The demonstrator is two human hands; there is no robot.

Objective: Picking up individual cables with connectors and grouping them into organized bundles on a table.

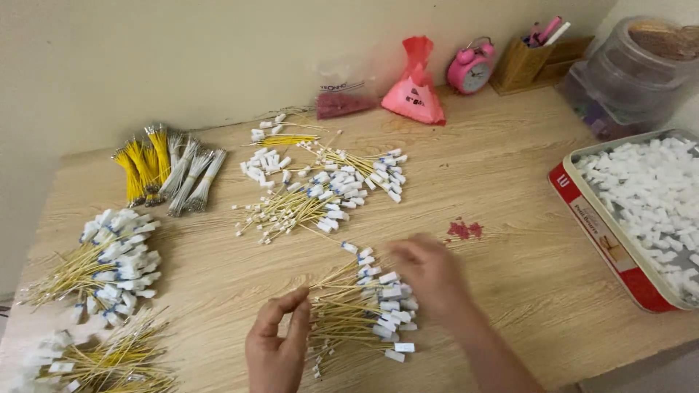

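1. Both hands work at the near edge of the wooden table [510, 189]. The left hand [277, 346] has thumb and forefinger pinched toward the tips of a fanned pile of yellow wires [357, 309], apparently gripping wire ends, though the exact contact is hard to tell. The right hand [429, 273] is motion-blurred and lies over the white-connector end of that same pile, fingers curled down on it; whether it actually grasps any wire cannot be told.
2. At the right edge sits a tin tray with a red side [608, 244], filled with loose white connectors [648, 189].
3. Behind the tray, in the far right corner, stands a clear plastic jar [626, 80].
4. On the left lie two more heaps of finished wires: one at mid-left [109, 266] and one in the near left corner [102, 360].
5. Another spread of yellow wires with white ends [328, 193] lies in the middle of the table, well beyond the hands.
6. Bound bundles of yellow and grey wires [167, 171] lie at the far left.
7. By the wall are a pink plastic bag [415, 91], a wooden pen holder [520, 65], a pink alarm clock [472, 67] and a small clear bag of dark red parts [342, 102].
8. A few tiny red pieces [464, 230] lie just beyond the right hand.
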